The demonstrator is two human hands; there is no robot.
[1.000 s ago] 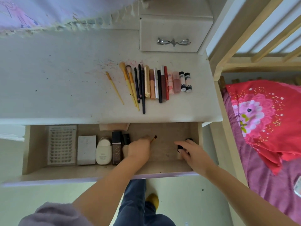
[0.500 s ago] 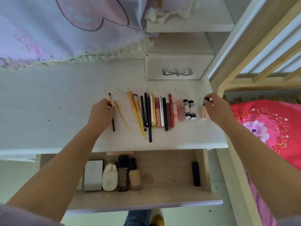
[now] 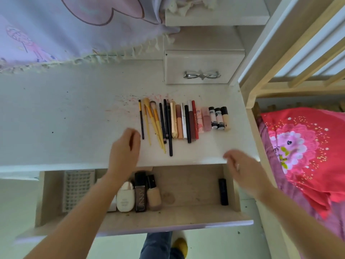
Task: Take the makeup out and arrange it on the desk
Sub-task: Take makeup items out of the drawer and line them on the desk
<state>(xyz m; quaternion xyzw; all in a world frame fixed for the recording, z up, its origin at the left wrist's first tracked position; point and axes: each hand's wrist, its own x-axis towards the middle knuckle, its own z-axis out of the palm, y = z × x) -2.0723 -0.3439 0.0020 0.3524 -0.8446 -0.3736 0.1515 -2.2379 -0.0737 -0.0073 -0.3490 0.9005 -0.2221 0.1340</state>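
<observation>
A row of makeup lies on the white desk (image 3: 74, 116): a thin black brush (image 3: 141, 120) at its left end, yellow brushes (image 3: 154, 122), pencils, tubes, and a beige concealer tube (image 3: 225, 118) at its right end. My left hand (image 3: 125, 148) hovers empty near the desk's front edge, just left of the black brush, fingers loosely curled. My right hand (image 3: 242, 169) hangs empty over the desk's front right corner, blurred. In the open drawer (image 3: 168, 219) lie a white bottle (image 3: 125, 197), a dark UNNY tube (image 3: 140, 193), a foundation bottle (image 3: 154, 193) and a black lipstick (image 3: 223, 191).
A clear lash tray (image 3: 78, 189) sits at the drawer's left. A small drawer unit with a silver handle (image 3: 202, 74) stands at the desk's back right. A purple cloth (image 3: 65, 28) hangs behind. A wooden bed frame (image 3: 261, 86) and red bedding (image 3: 306, 146) lie to the right.
Both hands let go of their items on the desk, a black brush at the row's left and a beige tube at its right, and drew back toward the drawer.
</observation>
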